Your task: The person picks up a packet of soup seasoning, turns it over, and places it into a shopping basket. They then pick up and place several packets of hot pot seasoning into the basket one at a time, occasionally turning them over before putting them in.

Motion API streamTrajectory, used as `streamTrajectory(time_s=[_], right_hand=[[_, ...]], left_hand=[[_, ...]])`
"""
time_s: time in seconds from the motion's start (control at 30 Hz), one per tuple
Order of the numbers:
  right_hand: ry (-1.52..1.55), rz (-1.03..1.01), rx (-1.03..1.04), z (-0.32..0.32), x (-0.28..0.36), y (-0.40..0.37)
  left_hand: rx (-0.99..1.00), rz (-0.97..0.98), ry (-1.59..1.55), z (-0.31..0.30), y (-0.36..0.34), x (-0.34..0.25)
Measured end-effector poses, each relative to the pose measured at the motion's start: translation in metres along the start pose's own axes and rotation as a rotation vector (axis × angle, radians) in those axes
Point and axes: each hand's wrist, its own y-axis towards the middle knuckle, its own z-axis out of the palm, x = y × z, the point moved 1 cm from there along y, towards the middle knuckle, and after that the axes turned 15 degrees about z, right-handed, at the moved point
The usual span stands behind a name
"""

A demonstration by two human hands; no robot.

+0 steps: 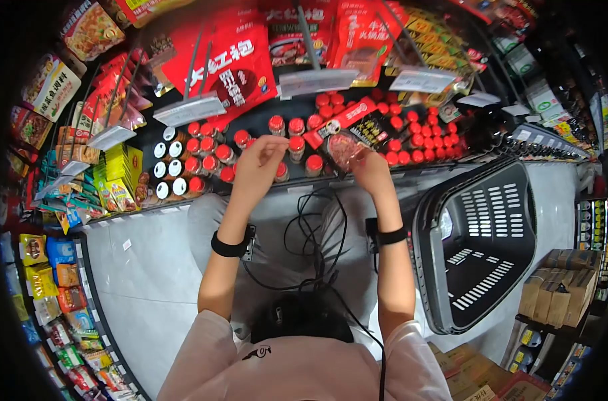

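My left hand (pixel 257 166) reaches to the shelf and closes its fingers around a red-capped jar (pixel 280 170) in the front row. My right hand (pixel 369 168) holds a clear jar with reddish contents (pixel 344 148), tilted, just above the shelf edge. Rows of red-capped jars (pixel 411 137) fill the shelf behind both hands. A red and black box (pixel 354 120) lies among the jars above my right hand.
A grey shopping basket (pixel 481 247) stands on the floor at my right, with nothing in it. Red sauce packets (pixel 227 63) hang above on pegs with price tags. Snack packs line a low shelf (pixel 63 294) at left. Cardboard boxes (pixel 561 284) sit at far right.
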Motion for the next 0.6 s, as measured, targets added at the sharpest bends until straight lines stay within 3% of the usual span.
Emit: streamTrajectory(time_s=[0.17, 0.27, 0.37, 0.43, 0.47, 0.6], right_hand=[[-0.294, 0.230, 0.168, 0.052, -0.082, 0.026], [-0.354, 0.395, 0.336, 0.141, -0.203, 0.058], [-0.365, 0.652, 0.692, 0.172, -0.273, 0.030], [-0.183, 0.800, 0.711, 0.149, -0.241, -0.028], [-0.262, 0.605, 0.691, 0.124, -0.222, -0.054], [-0.150, 0.583, 0.630, 0.175, -0.265, -0.096]], left_hand=[[-0.015, -0.116, -0.037, -0.023, -0.017, 0.020], [-0.013, -0.123, -0.044, -0.029, -0.015, 0.022], [-0.029, -0.084, -0.070, -0.034, -0.012, 0.025], [-0.011, -0.100, -0.055, -0.037, -0.011, 0.023], [0.002, -0.108, -0.047, -0.039, -0.012, 0.021], [0.025, -0.199, -0.058, -0.046, -0.017, 0.018]])
